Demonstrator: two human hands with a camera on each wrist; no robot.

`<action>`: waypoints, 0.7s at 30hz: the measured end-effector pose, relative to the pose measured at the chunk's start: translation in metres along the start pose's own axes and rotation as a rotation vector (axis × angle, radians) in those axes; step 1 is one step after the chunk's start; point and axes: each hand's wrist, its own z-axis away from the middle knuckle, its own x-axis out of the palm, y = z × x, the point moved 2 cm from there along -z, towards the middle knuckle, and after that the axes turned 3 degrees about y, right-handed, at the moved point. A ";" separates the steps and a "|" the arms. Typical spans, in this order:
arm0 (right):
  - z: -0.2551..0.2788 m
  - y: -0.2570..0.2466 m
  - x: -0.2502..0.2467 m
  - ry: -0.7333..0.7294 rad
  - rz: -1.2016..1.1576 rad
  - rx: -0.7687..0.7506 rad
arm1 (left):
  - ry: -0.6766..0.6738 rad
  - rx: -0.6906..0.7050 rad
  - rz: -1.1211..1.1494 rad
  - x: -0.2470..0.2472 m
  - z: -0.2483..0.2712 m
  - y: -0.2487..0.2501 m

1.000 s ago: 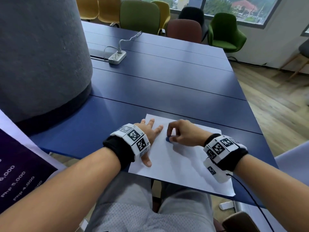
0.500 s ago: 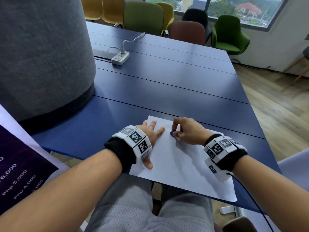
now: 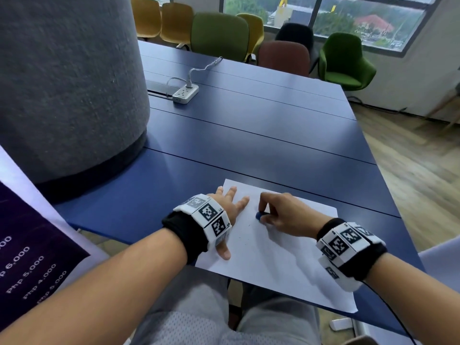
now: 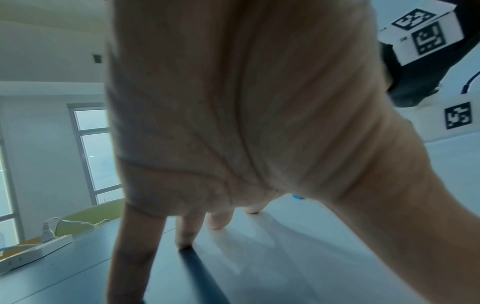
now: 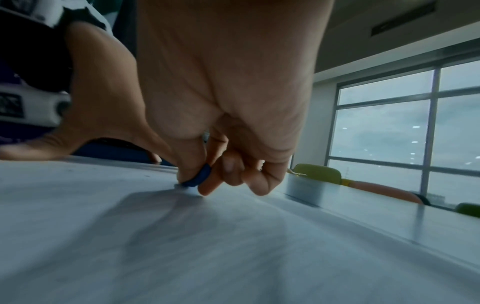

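A white sheet of paper (image 3: 278, 260) lies at the near edge of the blue table (image 3: 249, 135). My left hand (image 3: 230, 207) rests flat on the sheet's left part, fingers straight and spread, fingertips (image 4: 183, 244) on the surface. My right hand (image 3: 276, 212) pinches a small blue eraser (image 3: 258, 216) between thumb and fingers and holds it against the paper near its middle top. In the right wrist view the blue eraser (image 5: 198, 178) touches the paper (image 5: 182, 246). A bit of the eraser (image 4: 297, 197) shows past the left palm. Small dark specks dot the sheet.
A large grey cylindrical column (image 3: 64, 85) stands on the left against the table. A white power strip (image 3: 185, 93) with a cord lies farther back. Coloured chairs (image 3: 219, 36) line the far side. A banner with printed prices (image 3: 27, 265) hangs at the lower left.
My right hand with the eraser slid forward over the paper and then back toward me, a rubbing stroke. The left hand stayed flat on the sheet.
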 end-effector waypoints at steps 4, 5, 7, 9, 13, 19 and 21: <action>-0.010 0.020 -0.010 0.076 -0.001 0.119 | -0.019 -0.001 0.004 -0.001 0.000 0.001; -0.009 0.021 -0.009 0.081 -0.011 0.116 | -0.018 -0.002 0.002 -0.001 0.000 0.001; -0.003 0.014 -0.004 0.050 -0.005 0.058 | -0.014 -0.009 -0.008 0.000 0.000 0.002; 0.001 0.005 -0.001 0.011 0.004 0.007 | -0.015 -0.013 -0.014 0.000 0.001 0.002; -0.008 0.010 -0.009 0.075 0.033 0.037 | -0.038 -0.001 0.008 -0.003 0.002 0.001; -0.003 0.001 -0.008 -0.031 0.082 -0.084 | -0.025 -0.013 -0.008 -0.002 0.002 0.001; -0.010 0.007 -0.014 0.020 0.076 -0.016 | -0.027 -0.003 -0.005 -0.003 0.003 0.002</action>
